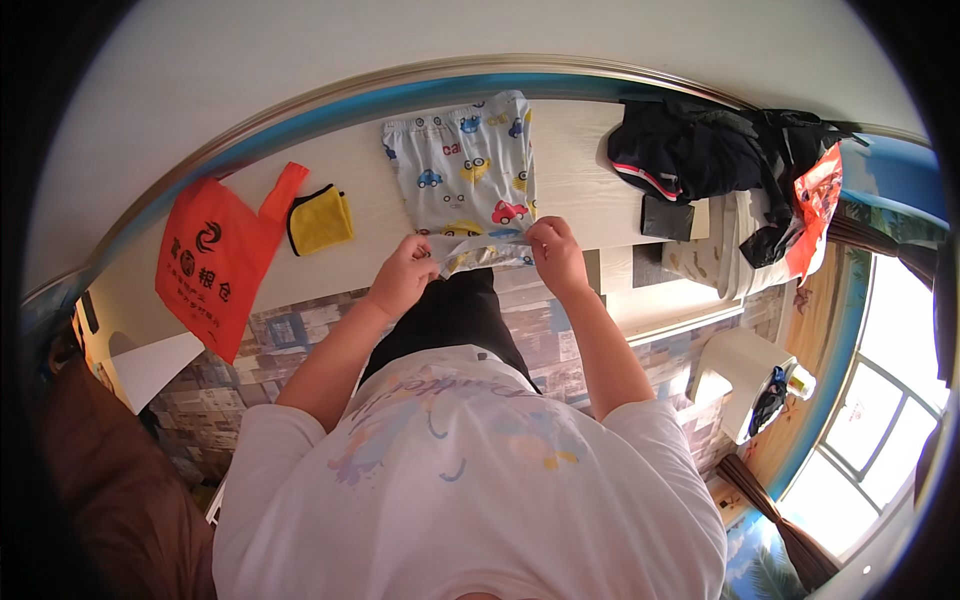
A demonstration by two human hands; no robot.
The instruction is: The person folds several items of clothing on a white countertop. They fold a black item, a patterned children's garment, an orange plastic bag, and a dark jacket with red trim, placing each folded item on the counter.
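Light-blue children's trousers (457, 169), printed with cars, lie on the pale wooden surface, elastic waistband towards the wall. The near end hangs at the surface's front edge and its fabric is turned back there. My left hand (407, 275) pinches the left corner of this near end between thumb and fingers. At the right corner, my right hand (556, 255) grips the same fabric. The stretch between the hands shows the paler inside of the cloth.
A yellow cloth with dark edging (321, 220) and a red plastic bag (217, 259) bearing writing lie to the left. Dark clothing (686, 146), a black flat item (667, 218) and a pale bundle (731, 244) are on the right. A white stool (739, 375) stands below, near the window.
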